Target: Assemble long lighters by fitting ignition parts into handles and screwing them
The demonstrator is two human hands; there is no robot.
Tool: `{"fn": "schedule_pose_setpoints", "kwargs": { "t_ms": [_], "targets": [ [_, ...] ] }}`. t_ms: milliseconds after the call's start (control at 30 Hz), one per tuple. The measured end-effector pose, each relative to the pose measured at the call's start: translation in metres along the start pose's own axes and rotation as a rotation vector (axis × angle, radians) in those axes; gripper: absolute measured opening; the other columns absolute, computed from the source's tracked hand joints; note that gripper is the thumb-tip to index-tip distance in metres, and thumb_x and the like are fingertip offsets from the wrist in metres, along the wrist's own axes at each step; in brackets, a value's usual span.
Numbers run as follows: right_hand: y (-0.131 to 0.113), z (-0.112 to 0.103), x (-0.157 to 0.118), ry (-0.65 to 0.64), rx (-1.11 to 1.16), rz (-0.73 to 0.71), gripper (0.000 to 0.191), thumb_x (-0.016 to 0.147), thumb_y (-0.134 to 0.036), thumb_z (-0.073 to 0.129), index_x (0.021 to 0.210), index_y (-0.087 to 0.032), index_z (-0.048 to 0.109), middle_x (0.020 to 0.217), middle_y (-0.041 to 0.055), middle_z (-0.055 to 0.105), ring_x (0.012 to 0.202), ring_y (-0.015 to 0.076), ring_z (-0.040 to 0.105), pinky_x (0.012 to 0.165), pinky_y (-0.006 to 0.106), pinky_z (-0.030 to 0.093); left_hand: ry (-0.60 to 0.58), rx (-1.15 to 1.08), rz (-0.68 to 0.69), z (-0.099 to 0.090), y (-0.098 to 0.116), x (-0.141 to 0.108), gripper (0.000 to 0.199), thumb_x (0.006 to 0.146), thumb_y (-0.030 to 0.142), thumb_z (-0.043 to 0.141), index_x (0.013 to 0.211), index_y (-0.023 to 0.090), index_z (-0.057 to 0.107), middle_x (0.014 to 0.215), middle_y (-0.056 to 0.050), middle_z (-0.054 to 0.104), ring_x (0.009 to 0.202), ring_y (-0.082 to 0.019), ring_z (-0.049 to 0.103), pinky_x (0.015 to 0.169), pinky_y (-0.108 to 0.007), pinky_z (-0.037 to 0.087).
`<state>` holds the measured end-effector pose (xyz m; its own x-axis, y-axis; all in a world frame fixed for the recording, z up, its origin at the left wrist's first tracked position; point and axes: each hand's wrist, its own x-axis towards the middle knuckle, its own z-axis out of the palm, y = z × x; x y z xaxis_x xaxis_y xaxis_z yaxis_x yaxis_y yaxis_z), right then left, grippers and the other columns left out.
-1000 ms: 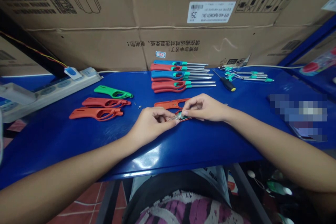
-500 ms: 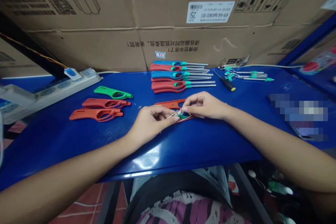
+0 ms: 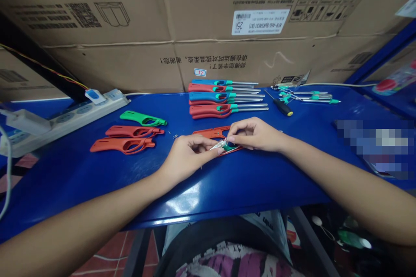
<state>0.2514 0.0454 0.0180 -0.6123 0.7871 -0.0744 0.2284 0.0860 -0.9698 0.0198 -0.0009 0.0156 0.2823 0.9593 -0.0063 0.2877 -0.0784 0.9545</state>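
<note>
The left hand [image 3: 185,151] pinches a small clear part [image 3: 218,144] between thumb and fingers, seemingly to steady it, while the right hand [image 3: 253,135] pinches its other end, perhaps by a wire too fine to make out. The part sits over an orange shell [image 3: 234,151], mostly hidden; a second shell [image 3: 208,133] lies just behind, likely to be handy. Lighters [image 3: 203,96] line up near the box [image 3: 130,62], casings [image 3: 121,131] lie left, screwdriver [image 3: 283,107] and rods [image 3: 316,96] right, apparently sorted by kind
</note>
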Motion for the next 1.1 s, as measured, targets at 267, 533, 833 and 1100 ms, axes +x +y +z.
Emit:
{"fn": "schedule_pose_setpoints", "kwargs": {
  "t_ms": [267, 533, 833, 1100],
  "targets": [
    [0.0047, 0.0049, 0.0007, 0.059, -0.029, -0.129, 0.028, 0.079, -0.040, 0.078, 0.081, -0.013, 0.073, 0.080, 0.0030, 0.065, 0.067, 0.0103, 0.056, 0.060, 0.024, 0.044, -0.028, 0.103, 0.091, 0.0008, -0.0047, 0.0006, 0.024, 0.082, 0.040, 0.077, 0.090, 0.019, 0.083, 0.068, -0.002, 0.071, 0.053, -0.010, 0.052, 0.049, -0.022, 0.037],
    [0.0049, 0.0017, 0.0015, 0.031, -0.062, -0.145, 0.028, 0.080, -0.041, 0.077, 0.086, -0.013, 0.075, 0.080, 0.0031, 0.068, 0.055, 0.0066, 0.053, 0.048, 0.020, 0.040, -0.034, 0.125, 0.083, 0.0002, -0.0012, -0.0007, 0.026, 0.082, 0.042, 0.077, 0.092, 0.020, 0.084, 0.071, -0.003, 0.072, 0.054, -0.010, 0.050, 0.048, -0.022, 0.036],
    [0.0064, -0.0028, 0.0009, -0.014, -0.027, -0.100, 0.034, 0.082, -0.045, 0.075, 0.087, -0.012, 0.072, 0.063, -0.0021, 0.061, 0.043, 0.0042, 0.045, 0.040, 0.019, 0.034, -0.036, 0.099, 0.070, 0.0011, -0.0011, 0.0002, 0.025, 0.080, 0.043, 0.079, 0.092, 0.021, 0.084, 0.071, -0.003, 0.073, 0.055, -0.011, 0.052, 0.050, -0.022, 0.038],
    [0.0038, -0.0032, 0.0014, -0.039, -0.019, -0.082, 0.033, 0.083, -0.044, 0.075, 0.088, -0.012, 0.071, 0.053, -0.0053, 0.055, 0.039, 0.0050, 0.046, 0.036, 0.017, 0.034, -0.050, 0.121, 0.065, 0.0006, -0.0016, 0.0002, 0.027, 0.082, 0.044, 0.077, 0.095, 0.021, 0.083, 0.077, -0.004, 0.076, 0.059, -0.013, 0.056, 0.053, -0.024, 0.041]
  ]
}}
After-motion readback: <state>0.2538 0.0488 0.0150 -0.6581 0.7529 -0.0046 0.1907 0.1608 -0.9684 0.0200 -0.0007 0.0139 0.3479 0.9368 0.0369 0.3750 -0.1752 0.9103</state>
